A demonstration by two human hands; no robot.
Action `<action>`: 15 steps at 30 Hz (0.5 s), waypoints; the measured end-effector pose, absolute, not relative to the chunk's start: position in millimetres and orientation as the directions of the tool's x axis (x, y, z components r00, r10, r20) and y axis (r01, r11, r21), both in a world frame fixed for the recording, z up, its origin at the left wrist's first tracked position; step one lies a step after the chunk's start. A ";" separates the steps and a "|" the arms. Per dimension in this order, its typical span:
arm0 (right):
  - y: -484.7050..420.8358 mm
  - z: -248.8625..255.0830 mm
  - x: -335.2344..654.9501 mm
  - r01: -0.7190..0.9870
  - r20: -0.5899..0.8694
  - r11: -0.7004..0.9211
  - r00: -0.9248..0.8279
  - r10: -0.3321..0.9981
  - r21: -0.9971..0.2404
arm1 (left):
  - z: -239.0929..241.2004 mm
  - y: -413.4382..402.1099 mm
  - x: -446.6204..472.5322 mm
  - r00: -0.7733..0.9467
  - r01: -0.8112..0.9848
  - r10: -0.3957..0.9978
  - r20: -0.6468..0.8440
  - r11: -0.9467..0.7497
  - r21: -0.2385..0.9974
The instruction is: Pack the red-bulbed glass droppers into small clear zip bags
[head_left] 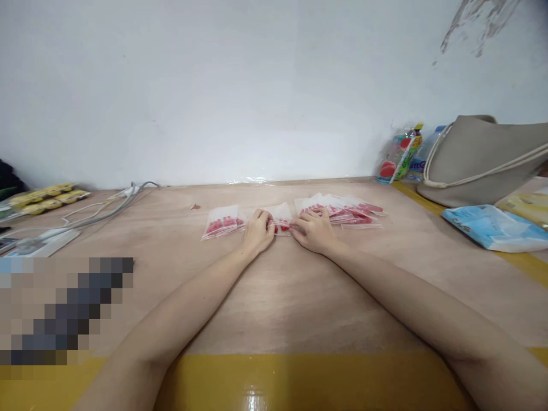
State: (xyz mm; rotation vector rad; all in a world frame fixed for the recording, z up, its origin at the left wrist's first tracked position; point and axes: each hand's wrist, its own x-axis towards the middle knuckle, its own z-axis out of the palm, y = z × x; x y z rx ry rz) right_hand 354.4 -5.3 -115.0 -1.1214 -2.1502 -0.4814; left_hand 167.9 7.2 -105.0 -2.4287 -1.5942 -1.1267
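Note:
Both my arms reach out over a plywood table (274, 297). My left hand (257, 231) and my right hand (314, 230) are closed on the two ends of one small clear zip bag (281, 219) holding red pieces, flat on the table between them. A small stack of similar bags (222, 221) lies just left of my left hand. A bigger, fanned pile of such bags (342, 210) lies right behind my right hand.
A grey cloth bag (479, 160) with cord handles, bottles (400, 154) and a blue packet (492, 227) sit at the right. Cables (107, 208), a white device (40, 242) and yellow packs (47, 200) lie at the left. A white wall stands behind. Yellow tape (274, 379) edges the near side.

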 end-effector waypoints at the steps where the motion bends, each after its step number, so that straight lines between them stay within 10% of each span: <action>1: -5.5 -115.0 354.6 0.825 0.697 0.565 -0.420 0.582 0.026 | -104.9 6.6 167.7 0.214 0.810 0.792 0.571 -0.471 0.349; 15: -5.3 -116.7 358.1 0.797 0.709 0.602 -0.450 0.543 0.046 | -103.6 -3.0 160.1 0.343 0.774 0.782 0.521 -0.549 0.315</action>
